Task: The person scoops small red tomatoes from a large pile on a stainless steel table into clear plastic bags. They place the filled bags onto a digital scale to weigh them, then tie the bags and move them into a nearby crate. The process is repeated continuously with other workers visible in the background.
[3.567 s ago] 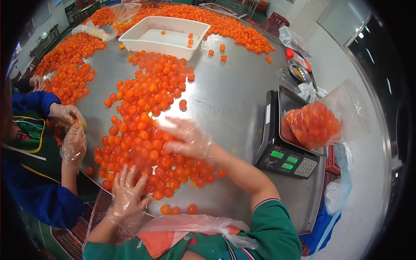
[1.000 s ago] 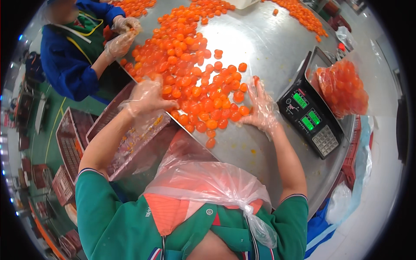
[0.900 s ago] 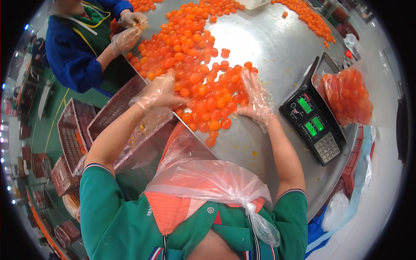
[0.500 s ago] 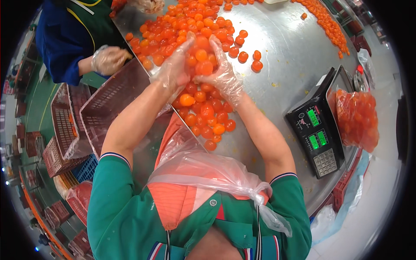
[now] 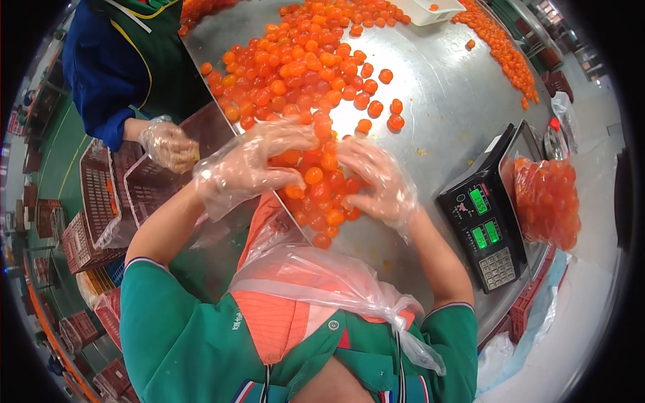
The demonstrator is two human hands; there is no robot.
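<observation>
Glossy round orange egg yolks (image 5: 321, 185) lie heaped near the metal table's front-left edge, between my two hands. My left hand (image 5: 259, 161), in a clear plastic glove, rests against the heap's left side with thumb and fingers apart. From the right, my right hand (image 5: 379, 178), gloved the same way, curves around the heap with its fingers spread. Some fingertips touch yolks, but neither hand is closed around any. Beyond my hands, a larger spread of yolks (image 5: 282, 74) joins this small heap.
A black scale (image 5: 480, 221) with lit green displays stands at right, a clear bag of yolks (image 5: 547, 201) on it. A co-worker's gloved hand (image 5: 171, 144) is at left, above plastic crates (image 5: 151, 188). A white tray (image 5: 430, 12) and more yolks (image 5: 497, 47) lie far off.
My hands have come toward me and moved apart, from cupping yolks over the larger spread to flanking the near heap. The co-worker's gloved hand has moved lower.
</observation>
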